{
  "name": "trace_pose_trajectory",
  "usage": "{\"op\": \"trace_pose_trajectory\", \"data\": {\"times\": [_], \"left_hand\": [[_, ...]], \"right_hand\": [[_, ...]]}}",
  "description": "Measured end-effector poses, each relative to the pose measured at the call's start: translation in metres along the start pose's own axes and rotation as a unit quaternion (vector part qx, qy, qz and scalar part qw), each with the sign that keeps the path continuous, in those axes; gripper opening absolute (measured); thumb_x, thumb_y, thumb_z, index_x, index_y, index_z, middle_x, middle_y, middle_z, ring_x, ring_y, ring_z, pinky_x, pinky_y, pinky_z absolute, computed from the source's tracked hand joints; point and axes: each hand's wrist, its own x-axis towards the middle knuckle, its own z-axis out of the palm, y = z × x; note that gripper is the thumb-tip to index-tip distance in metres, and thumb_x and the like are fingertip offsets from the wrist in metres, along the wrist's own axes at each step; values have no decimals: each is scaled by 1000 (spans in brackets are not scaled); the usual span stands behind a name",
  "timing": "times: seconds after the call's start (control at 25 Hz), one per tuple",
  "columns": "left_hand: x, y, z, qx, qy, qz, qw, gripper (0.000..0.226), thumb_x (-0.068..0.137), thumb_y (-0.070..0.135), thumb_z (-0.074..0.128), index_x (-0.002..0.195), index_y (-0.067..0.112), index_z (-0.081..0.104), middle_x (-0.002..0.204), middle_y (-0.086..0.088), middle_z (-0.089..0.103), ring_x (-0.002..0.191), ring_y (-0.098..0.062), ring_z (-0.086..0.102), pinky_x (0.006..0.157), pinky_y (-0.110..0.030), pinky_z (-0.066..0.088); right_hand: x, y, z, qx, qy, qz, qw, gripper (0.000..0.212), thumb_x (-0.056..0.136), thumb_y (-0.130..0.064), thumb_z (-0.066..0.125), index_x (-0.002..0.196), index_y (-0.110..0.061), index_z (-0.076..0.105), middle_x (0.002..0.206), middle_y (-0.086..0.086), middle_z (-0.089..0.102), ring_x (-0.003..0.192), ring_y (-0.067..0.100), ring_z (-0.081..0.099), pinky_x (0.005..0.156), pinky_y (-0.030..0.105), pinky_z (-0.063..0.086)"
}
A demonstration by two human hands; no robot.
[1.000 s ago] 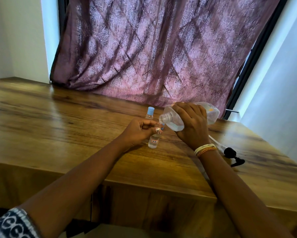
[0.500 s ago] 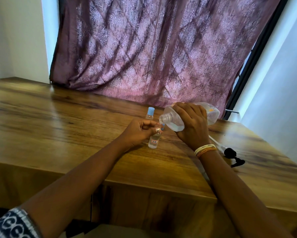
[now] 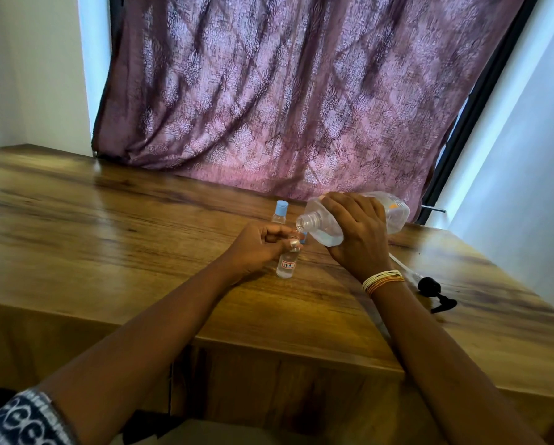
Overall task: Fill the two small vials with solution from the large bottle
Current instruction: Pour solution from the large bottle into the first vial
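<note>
My right hand [image 3: 356, 234] grips the large clear bottle [image 3: 327, 231], tipped on its side with its open neck pointing left and down. Clear liquid pools near the neck. Right under that neck stands a small uncapped vial [image 3: 287, 264] with a red-edged label, upright on the wooden table [image 3: 115, 239]. My left hand [image 3: 258, 244] pinches this vial at its top. A second small vial [image 3: 279, 212] with a light blue cap stands just behind. A loose light blue cap [image 3: 303, 237] peeks out between vial and bottle.
A black pump head with its white tube [image 3: 431, 289] lies on the table to the right of my right wrist. A purple patterned curtain [image 3: 285, 91] hangs along the table's far edge. White walls close in on both sides.
</note>
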Motion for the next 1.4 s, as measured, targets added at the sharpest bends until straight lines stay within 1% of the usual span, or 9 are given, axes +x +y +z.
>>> {"op": "trace_pose_trajectory", "data": {"times": [0.28,0.44,0.64,0.76,0.88,1.04,1.24,1.32,1.4], "left_hand": [[-3,3,0,7,-6,3,1000,18,87,6,63,105,7,68,106,-21,71,95,-27,69,81,-40,58],[-4,4,0,-6,-7,1,1000,15,87,5,63,96,15,68,98,-12,72,89,-22,69,77,-38,58],[-4,6,2,-18,-8,5,1000,15,86,4,63,93,16,69,97,-16,71,94,-29,67,85,-46,55],[-3,5,1,-18,-8,9,1000,17,86,3,63,93,17,69,97,-14,71,93,-27,67,84,-44,56],[-2,4,1,-11,-5,15,1000,17,86,3,64,93,17,70,96,-10,72,92,-21,69,80,-36,58],[-2,5,0,-7,-11,28,1000,16,86,2,63,97,12,70,90,3,72,81,-3,70,70,-20,57],[1,0,1,-37,-11,17,999,16,85,2,64,97,10,71,92,1,74,86,-12,70,79,-31,58],[2,-2,1,-48,-13,9,999,16,85,2,65,96,11,72,94,-2,74,92,-20,69,83,-39,57],[2,-2,1,-52,-12,2,999,16,84,2,65,95,12,72,95,-4,74,93,-22,68,84,-41,57]], "right_hand": [[0,-1,-1,6,-3,-1,1000,51,75,-27,75,123,-17,60,124,2,64,111,25,58,91,42,39],[0,-1,-1,2,-1,-2,1000,49,76,-27,75,122,-17,61,123,2,64,111,25,57,92,42,38],[1,-2,-2,-3,1,-3,1000,47,75,-26,74,120,-16,63,122,2,64,111,24,57,91,41,38],[1,-3,-2,4,-1,2,1000,48,75,-27,74,120,-16,62,122,3,65,112,25,56,92,41,38],[1,-7,-3,32,-4,22,999,47,75,-30,73,118,-15,61,120,4,65,110,26,58,90,43,43],[2,-15,-5,97,6,82,992,49,75,-40,72,115,-16,58,112,4,66,103,24,59,87,43,44],[5,-11,-8,206,26,216,954,62,62,-34,83,115,-13,57,106,5,64,94,17,57,80,30,46],[9,-4,-12,262,51,287,920,64,61,-22,87,114,-11,55,106,2,61,88,9,57,78,18,48],[17,9,-16,304,74,367,876,64,63,-13,88,116,-7,53,107,0,59,87,-1,56,72,3,45]]}}
